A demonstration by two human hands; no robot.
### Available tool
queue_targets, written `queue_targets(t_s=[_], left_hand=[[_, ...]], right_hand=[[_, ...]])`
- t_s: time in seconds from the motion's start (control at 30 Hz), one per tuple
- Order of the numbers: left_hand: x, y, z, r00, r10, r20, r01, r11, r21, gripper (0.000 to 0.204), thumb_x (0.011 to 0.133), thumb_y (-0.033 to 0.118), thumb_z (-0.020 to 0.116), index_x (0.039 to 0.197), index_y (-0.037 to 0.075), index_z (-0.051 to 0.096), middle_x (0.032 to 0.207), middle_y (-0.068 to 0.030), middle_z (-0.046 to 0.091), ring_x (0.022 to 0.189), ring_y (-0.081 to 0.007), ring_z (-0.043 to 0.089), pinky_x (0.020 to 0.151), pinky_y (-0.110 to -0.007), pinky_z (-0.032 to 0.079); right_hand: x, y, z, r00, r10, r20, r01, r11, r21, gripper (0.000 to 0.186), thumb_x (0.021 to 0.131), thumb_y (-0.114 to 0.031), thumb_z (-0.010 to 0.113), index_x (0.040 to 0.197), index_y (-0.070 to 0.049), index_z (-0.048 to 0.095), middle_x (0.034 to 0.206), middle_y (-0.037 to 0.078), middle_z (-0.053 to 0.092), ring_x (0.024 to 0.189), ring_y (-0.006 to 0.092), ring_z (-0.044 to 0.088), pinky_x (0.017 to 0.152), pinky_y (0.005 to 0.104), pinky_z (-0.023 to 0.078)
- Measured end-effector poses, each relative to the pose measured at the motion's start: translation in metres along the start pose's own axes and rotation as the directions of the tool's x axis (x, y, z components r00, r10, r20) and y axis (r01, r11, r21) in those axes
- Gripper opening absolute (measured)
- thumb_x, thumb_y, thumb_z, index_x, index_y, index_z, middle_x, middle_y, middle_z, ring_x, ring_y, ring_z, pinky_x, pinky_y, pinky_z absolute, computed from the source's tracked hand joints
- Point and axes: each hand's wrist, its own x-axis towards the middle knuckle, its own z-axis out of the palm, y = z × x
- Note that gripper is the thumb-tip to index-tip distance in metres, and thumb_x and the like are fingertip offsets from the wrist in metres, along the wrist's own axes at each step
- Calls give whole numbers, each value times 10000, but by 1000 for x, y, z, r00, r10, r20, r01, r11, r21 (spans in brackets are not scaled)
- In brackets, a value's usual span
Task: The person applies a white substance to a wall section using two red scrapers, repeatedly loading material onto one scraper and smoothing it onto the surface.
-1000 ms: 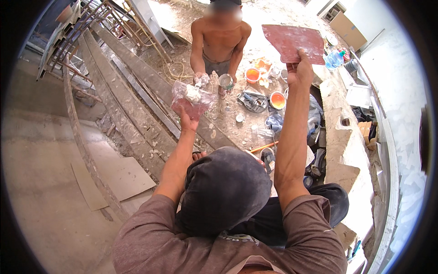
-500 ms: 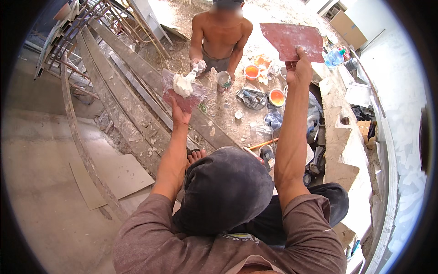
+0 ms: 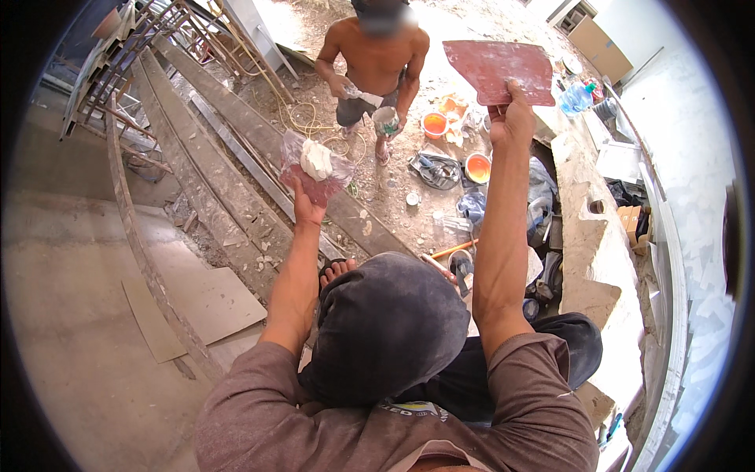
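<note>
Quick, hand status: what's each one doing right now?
Left hand: closed on a red board bearing a white lump.
Right hand: closed on the lower edge of a red sheet, held up.

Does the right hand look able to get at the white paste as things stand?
Probably yes, using the red sheet in the right hand: the white paste lies uncovered on the board in the left hand, and the co-worker holds a scraper apart from it.
</note>
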Motion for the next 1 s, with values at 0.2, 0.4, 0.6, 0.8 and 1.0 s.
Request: queue_targets(t_s=[0.2, 0.4, 0.6, 0.8, 1.0], left_hand=[[-9, -7, -1, 1000, -26, -11, 26, 999, 22, 541, 1078, 438, 317, 1563, 201, 287, 1589, -48, 344, 1444, -292, 351, 1169, -517, 340], [-13, -11, 0, 997, -59, 43, 57, 998, 34, 585, 1070, 455, 354, 1531, 96, 336, 1537, -76, 420, 1395, -293, 419, 1157, -492, 352], [-31, -5, 25, 994, -91, 55, 88, 994, 65, 582, 1067, 450, 368, 1535, 106, 333, 1539, -87, 417, 1405, -300, 409, 1149, -503, 365], [-42, 2, 38, 992, -80, 94, 74, 995, 74, 589, 1063, 455, 377, 1553, 137, 299, 1551, -92, 401, 1408, -308, 407, 1143, -524, 369], [-42, 3, 29, 986, -112, 127, 102, 991, 82, 582, 1069, 455, 339, 1594, 251, 187, 1605, -54, 312, 1447, -318, 348, 1141, -543, 364]], right_hand=[[3, 2, -1, 1000, 2, 18, -2, 1000, 10, 199, 943, -100, 655, 1110, 1, 616, 1027, 124, 671, 901, 249, 686, 783, 408, 602], [0, 2, 0, 1000, -8, 28, 8, 1000, 11, 217, 944, -100, 654, 1130, 4, 612, 1034, 123, 671, 901, 247, 687, 772, 409, 602], [0, 4, -1, 999, 19, 30, -20, 999, 29, 231, 944, -108, 663, 1141, -2, 604, 1043, 115, 671, 918, 232, 677, 779, 397, 592], [-5, 5, 5, 999, 30, 21, -30, 999, 32, 224, 945, -108, 661, 1140, -20, 597, 1038, 100, 670, 919, 224, 675, 788, 399, 581], [-1, 7, 2, 999, 32, 36, -33, 999, 37, 218, 941, -112, 663, 1135, -33, 603, 1026, 89, 672, 905, 215, 673, 778, 388, 573]])
